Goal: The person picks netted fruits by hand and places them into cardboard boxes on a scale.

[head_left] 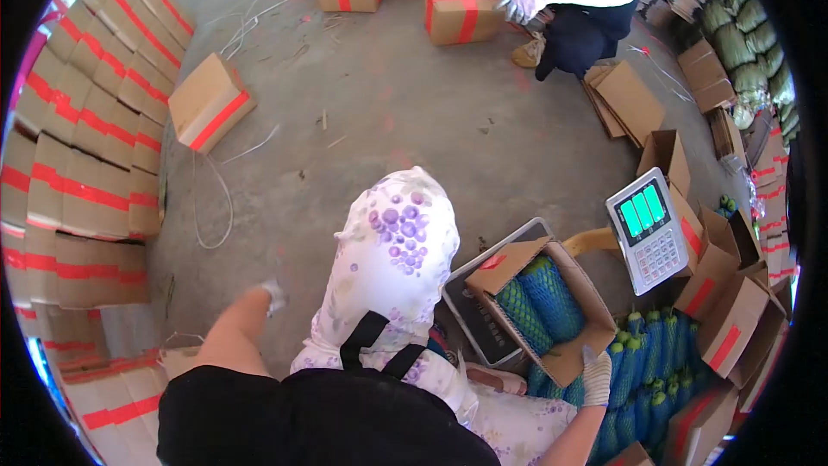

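Observation:
My left hand [274, 295], in a whitish glove, hangs over the floor away from any object; its fingers are smeared by motion. At the near right corner of an open cardboard carton [573, 365] is my gloved right hand [597, 380], its fingers closed on the carton's edge. Inside the carton lie long pieces of produce [552, 300] in blue and green netting. Beneath it is the dark platform of a scale [485, 328], with a lit green display [645, 211] on a post. More blue-netted produce [642, 371] stands in rows beside my right hand.
Taped cartons [86, 147] are stacked high along the left. One taped carton [210, 103] sits on the floor near a loose strap [226, 207]. Ahead, a crouching person [595, 9] handles another carton [457, 17]. Open cartons [733, 319] crowd the right side.

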`<state>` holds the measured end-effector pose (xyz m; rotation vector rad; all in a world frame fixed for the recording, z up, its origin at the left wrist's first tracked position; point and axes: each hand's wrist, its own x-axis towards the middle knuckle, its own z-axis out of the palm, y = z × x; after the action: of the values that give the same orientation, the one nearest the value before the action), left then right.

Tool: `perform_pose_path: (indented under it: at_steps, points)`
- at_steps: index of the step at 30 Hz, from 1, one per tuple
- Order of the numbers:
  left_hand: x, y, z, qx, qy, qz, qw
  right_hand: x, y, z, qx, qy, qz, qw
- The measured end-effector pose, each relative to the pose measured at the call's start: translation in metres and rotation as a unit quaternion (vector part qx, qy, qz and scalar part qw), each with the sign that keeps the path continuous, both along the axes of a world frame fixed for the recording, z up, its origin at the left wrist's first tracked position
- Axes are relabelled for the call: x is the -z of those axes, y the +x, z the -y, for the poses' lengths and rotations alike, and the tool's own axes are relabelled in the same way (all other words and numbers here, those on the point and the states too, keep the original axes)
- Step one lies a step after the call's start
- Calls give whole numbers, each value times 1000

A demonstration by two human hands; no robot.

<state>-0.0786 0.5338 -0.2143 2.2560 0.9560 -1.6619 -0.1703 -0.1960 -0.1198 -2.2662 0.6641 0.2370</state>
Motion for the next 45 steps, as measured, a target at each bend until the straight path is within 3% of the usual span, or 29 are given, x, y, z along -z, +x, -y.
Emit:
perform_pose_path:
  at_steps: [2,3,5,6,8,10,12,13,14,15,16,17,18,19,20,23,24,25,26,27,28,29,30,32,34,37,42,44,45]
  points:
    - [1,-40,5,39,-54,-119,991,5,0,7,-13,-48,-7,999]
    - [19,-64,0,32,-51,-117,991,-6,6,-2,-2,-7,4,1000]
    - [68,-100,-17,125,-53,-29,990,4,10,3,-1,24,22,999]
    - [58,-91,-9,119,-52,-28,991,9,7,10,9,49,35,998]
    - [36,-45,11,-109,-60,0,992,20,4,26,2,32,22,999]
    - [19,8,19,-156,-38,81,984,31,-1,38,-22,-68,-37,997]
    - [30,73,-7,2,8,139,990,26,0,32,-15,-41,-11,999]
    - [26,114,-21,-19,-9,180,983,22,3,26,-18,-14,8,1000]
    - [16,168,-29,75,52,237,967,20,4,22,-12,-14,14,1000]
    - [1,223,-41,86,65,284,953,19,5,21,-14,-21,5,1000]
    - [-78,257,1,69,49,368,926,17,6,20,-15,-27,-5,1000]
    - [-108,306,9,148,123,391,900,15,7,18,-7,-27,0,1000]
    - [-137,347,16,89,53,459,883,13,8,15,-38,-69,-5,997]
    - [-202,349,64,63,51,522,849,9,9,12,-67,-111,-13,991]
    - [-235,369,87,108,48,562,818,5,11,7,-57,-111,-10,992]
    - [-277,419,152,264,12,651,712,0,10,-2,-29,-110,-32,993]
    - [-281,412,186,342,-24,681,647,8,8,1,-23,-97,-26,995]
    - [-287,408,220,389,-135,644,644,13,5,2,-17,-85,-20,996]
    - [-270,410,250,503,-176,644,549,17,2,2,0,-84,-18,996]
    - [-267,385,281,525,-196,586,585,20,1,2,-9,-103,-29,994]
    - [-260,375,310,605,-252,499,567,19,2,2,-19,-122,-40,992]
    - [-294,314,348,615,-239,398,638,2,9,-8,-22,-149,-73,986]
    - [-298,286,373,633,-212,299,682,2,7,-9,-12,-148,-73,986]
    - [-259,257,393,640,-246,281,671,6,6,-9,-18,-102,-54,993]
    - [-239,231,414,714,-215,142,650,3,7,-11,-26,-114,-64,991]
    - [-205,215,427,686,-243,31,685,-8,9,-18,-35,-132,-95,986]
    - [-177,204,435,679,-226,53,697,-25,11,-26,-48,-123,-101,986]
    - [-162,205,434,694,-270,100,660,-28,10,-28,-64,-150,-89,983]
    - [-161,206,439,686,-252,78,679,-31,12,-28,-66,-150,-89,982]
